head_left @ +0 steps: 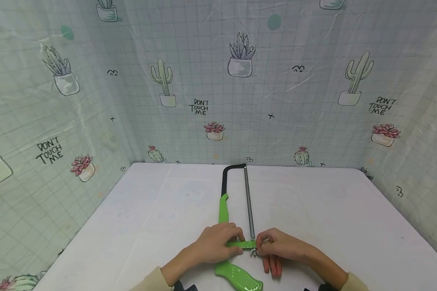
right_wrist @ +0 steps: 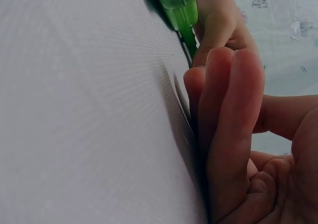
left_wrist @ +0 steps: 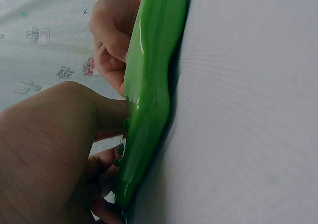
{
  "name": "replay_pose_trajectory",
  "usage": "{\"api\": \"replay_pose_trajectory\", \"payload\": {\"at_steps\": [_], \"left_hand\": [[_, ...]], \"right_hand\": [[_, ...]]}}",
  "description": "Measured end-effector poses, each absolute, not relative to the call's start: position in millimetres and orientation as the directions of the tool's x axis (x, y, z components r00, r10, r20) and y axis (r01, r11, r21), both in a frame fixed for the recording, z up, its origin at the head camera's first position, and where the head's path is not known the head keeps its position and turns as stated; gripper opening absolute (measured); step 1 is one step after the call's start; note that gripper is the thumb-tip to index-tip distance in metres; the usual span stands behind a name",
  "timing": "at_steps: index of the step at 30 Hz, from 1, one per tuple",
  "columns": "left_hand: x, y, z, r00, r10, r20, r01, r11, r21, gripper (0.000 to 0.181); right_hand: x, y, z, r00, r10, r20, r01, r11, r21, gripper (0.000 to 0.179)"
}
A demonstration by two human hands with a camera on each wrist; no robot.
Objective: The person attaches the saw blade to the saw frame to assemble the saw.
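Note:
A hacksaw (head_left: 223,210) lies flat on the white table, its black bow pointing away and its green grip (head_left: 240,277) nearest the person. Its grey blade (head_left: 249,202) runs along the right side. My left hand (head_left: 218,242) reaches over the green frame and holds the short green crossbar (head_left: 245,244) between thumb and fingers. At the near end of the blade, my right hand (head_left: 282,246) pinches with thumb and forefinger at the metal wing nut (head_left: 253,253); its other fingers (right_wrist: 238,110) extend low over the table. The left wrist view shows the green handle (left_wrist: 154,60) close up.
The white table (head_left: 160,210) spreads out on both sides of the saw. A cloth backdrop (head_left: 189,72) printed with cacti and lettering rises behind it and along both sides.

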State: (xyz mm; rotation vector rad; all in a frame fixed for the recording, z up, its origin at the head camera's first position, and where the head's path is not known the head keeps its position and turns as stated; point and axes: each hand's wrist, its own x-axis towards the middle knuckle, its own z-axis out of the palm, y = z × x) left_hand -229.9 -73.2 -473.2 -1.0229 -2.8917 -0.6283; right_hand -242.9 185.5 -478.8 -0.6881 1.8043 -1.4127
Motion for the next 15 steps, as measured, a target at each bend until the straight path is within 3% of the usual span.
{"api": "replay_pose_trajectory", "payload": {"at_steps": [15], "left_hand": [[-232.5,-73.2,-476.1,-0.781,0.608,0.142,0.613,0.704,0.358,0.015]], "right_hand": [[-243.5,184.3,-477.9,-0.609,-0.758,-0.235,0.041,0.266,-0.963,0.009]]}}
